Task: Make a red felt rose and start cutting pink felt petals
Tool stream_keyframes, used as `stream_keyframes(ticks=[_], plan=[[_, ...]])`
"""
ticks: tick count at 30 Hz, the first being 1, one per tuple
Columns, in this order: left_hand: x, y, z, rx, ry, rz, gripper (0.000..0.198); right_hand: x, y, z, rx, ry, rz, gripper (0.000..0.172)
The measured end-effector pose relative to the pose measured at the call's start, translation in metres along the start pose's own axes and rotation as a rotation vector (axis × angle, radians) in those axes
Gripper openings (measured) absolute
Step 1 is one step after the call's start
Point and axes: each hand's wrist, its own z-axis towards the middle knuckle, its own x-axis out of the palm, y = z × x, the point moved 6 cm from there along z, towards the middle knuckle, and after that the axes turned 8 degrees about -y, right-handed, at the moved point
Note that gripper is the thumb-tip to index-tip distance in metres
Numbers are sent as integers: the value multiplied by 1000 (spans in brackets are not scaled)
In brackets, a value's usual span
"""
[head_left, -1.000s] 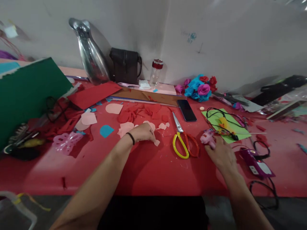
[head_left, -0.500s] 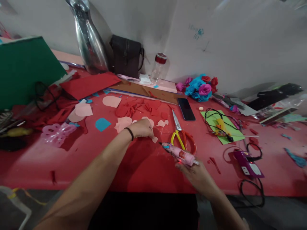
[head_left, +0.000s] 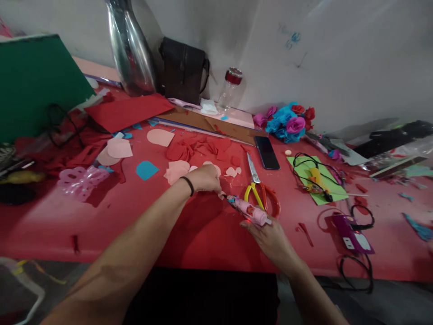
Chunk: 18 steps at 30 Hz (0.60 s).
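The right hand [head_left: 270,234] is gripping a pink glue gun [head_left: 248,210], angling its nozzle toward a small pale pink petal [head_left: 221,195] — so the tip is meeting the paper's edge. The left hand [head_left: 204,178] is pinching that petal down against the red table [head_left: 203,234], just left of the yellow-handled scissors [head_left: 259,192]. The gun is looking slim and pink, with coloured markings near its tip — its rear is resting across the fingers.
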Motion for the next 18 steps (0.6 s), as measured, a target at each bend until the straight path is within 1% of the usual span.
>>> stream_keyframes(ticks=[4, 10, 18], plan=[[0, -2, -1, -6, 28, 37, 17, -1, 2, -1, 4, -2, -11, 20], [0, -1, -1, 13, -1, 29, 20, 0, 0, -3, 43, 20, 36, 20], [0, 0, 0, 2, -15, 10, 20, -4, 3, -5, 32, 31, 28, 20]])
